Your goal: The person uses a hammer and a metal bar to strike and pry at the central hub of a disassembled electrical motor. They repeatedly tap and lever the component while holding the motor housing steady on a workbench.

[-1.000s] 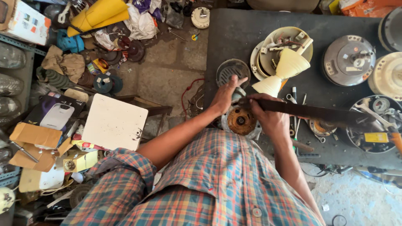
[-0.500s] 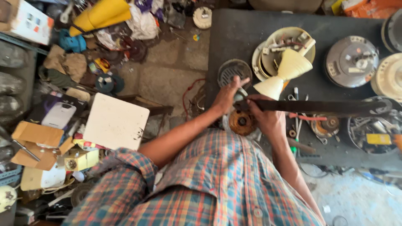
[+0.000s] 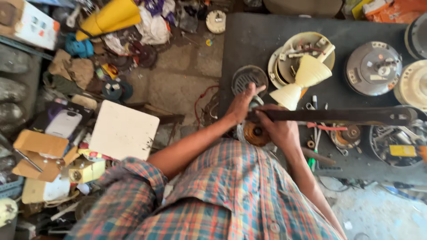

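My right hand [image 3: 279, 128] grips the near end of a long dark fan blade [image 3: 347, 116] that stretches right across the dark workbench [image 3: 253, 42]. My left hand [image 3: 242, 103] rests on a round fan motor at the bench's near-left edge, fingers curled over its top. Below the hands sits an orange-brown copper-wound motor core [image 3: 255, 132]. A cream cone-shaped cover [image 3: 304, 78] lies just beyond the blade.
Several fan motor housings [image 3: 372, 67] and a cream canopy dish [image 3: 289, 51] stand on the bench, with screwdrivers and small parts [image 3: 316, 146]. On the floor to the left: a white square board [image 3: 123, 131], cardboard boxes [image 3: 39, 150], a yellow cone [image 3: 109, 17], rags, clutter.
The blade has levelled out and shifted slightly up and right in my right hand. My left hand stays on the motor.
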